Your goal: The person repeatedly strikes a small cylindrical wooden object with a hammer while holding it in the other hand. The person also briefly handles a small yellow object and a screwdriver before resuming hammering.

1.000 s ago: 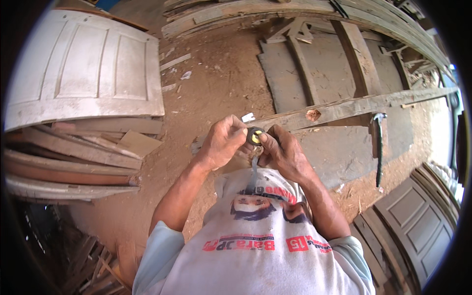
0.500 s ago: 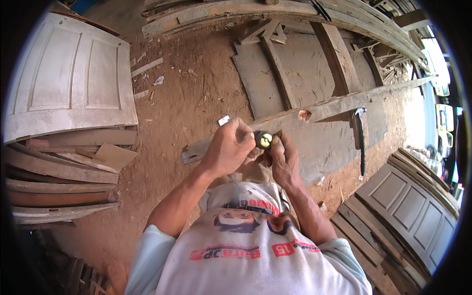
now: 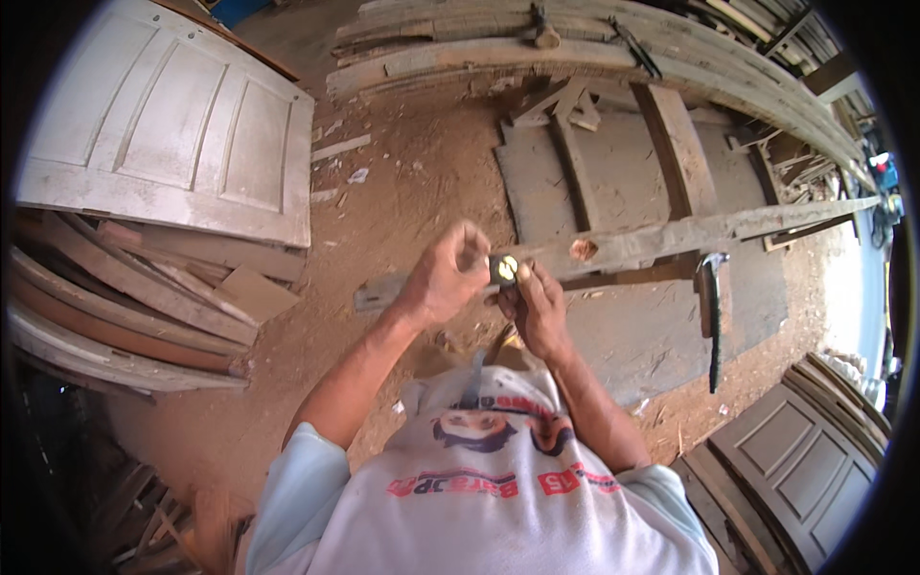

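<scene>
I hold a small dark case with a round yellow centre [image 3: 505, 268], likely a tape measure, between both hands at chest height. My left hand [image 3: 443, 280] is closed beside it with fingers curled. My right hand [image 3: 533, 305] grips the case from below. Directly beyond the hands a long weathered plank [image 3: 671, 240] with a reddish knot hole lies across the dirt ground.
A hammer [image 3: 711, 307] lies on a grey wooden panel [image 3: 613, 182] to the right. A white panelled door [image 3: 163, 144] rests on stacked boards at left. More planks pile up at the back, and a dark panelled door [image 3: 805, 460] lies at lower right.
The view has tilted so that the ground and planks sit lower in the picture. Both hands stay together on the small case, raised slightly.
</scene>
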Available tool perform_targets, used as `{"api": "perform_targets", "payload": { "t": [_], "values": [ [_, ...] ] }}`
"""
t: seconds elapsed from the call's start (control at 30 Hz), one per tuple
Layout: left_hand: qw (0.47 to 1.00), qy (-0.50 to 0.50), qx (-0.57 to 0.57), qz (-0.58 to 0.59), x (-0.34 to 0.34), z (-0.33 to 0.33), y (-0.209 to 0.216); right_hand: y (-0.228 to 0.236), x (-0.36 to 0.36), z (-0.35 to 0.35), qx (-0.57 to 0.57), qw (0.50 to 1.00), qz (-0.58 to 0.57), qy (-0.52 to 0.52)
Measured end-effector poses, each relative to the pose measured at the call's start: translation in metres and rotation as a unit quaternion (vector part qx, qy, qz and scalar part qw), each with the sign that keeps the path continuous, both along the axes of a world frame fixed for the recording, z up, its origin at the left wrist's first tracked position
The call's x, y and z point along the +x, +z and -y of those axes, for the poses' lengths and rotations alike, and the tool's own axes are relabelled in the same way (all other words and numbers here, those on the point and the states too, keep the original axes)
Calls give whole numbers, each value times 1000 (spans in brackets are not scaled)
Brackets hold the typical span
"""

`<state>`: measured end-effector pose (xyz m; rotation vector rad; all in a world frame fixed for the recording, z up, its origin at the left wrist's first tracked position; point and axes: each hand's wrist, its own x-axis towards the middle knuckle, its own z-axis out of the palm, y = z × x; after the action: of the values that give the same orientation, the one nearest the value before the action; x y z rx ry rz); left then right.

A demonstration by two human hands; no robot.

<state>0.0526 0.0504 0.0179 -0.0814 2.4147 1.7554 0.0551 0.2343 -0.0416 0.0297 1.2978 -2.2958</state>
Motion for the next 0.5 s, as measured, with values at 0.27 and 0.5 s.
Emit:
{"api": "perform_targets", "payload": {
  "t": [0.27, 0.5],
  "values": [
    [918, -2, -249, -308, 21, -25, 8, -2, -9, -10, -58, 995, 4, 78],
    [958, 73, -133, -242, 13, -51, -29, 12, -28, -35, -32, 988, 29, 147]
  ]
}}
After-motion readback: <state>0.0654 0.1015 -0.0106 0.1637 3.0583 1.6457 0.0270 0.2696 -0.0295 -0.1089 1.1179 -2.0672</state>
